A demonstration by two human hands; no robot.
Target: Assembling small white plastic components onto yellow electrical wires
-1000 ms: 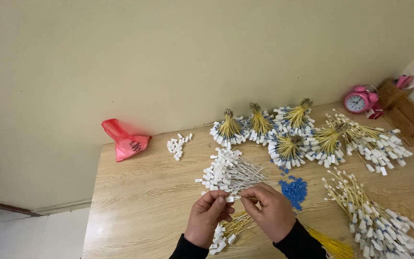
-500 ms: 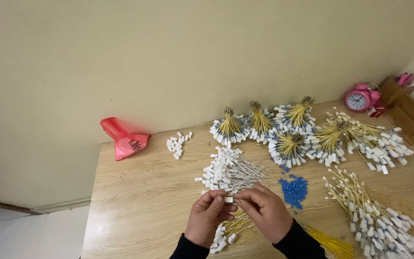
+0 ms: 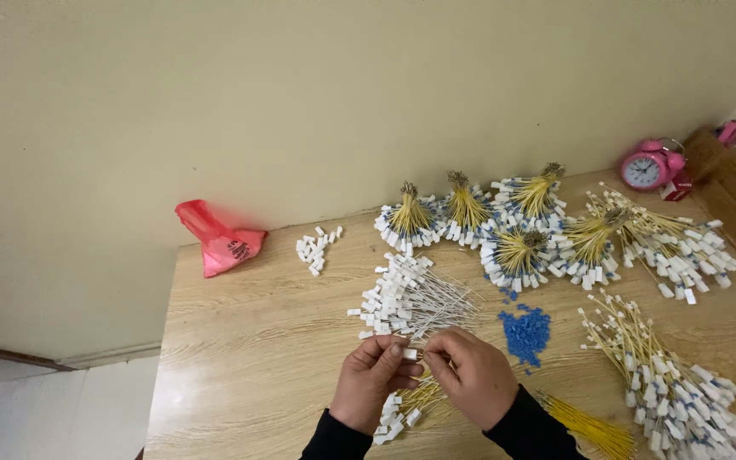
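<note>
Both hands on one white tag.
My left hand (image 3: 374, 382) and right hand (image 3: 468, 375) pinch the tag (image 3: 409, 353) just below the loose pile (image 3: 406, 300).

I see pale wood-grain on the light wooden table (image 3: 240, 341), a crumpled red plastic bag (image 3: 217, 240), a small heap of bright blue beads (image 3: 526, 330), a round pink alarm clock (image 3: 646, 168), bundled yellow wires with white tags (image 3: 521, 251), and black sleeves.

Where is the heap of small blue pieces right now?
In the head view, the blue pieces lie on the wooden table, just right of the right hand, below the tied yellow bundles.
</note>
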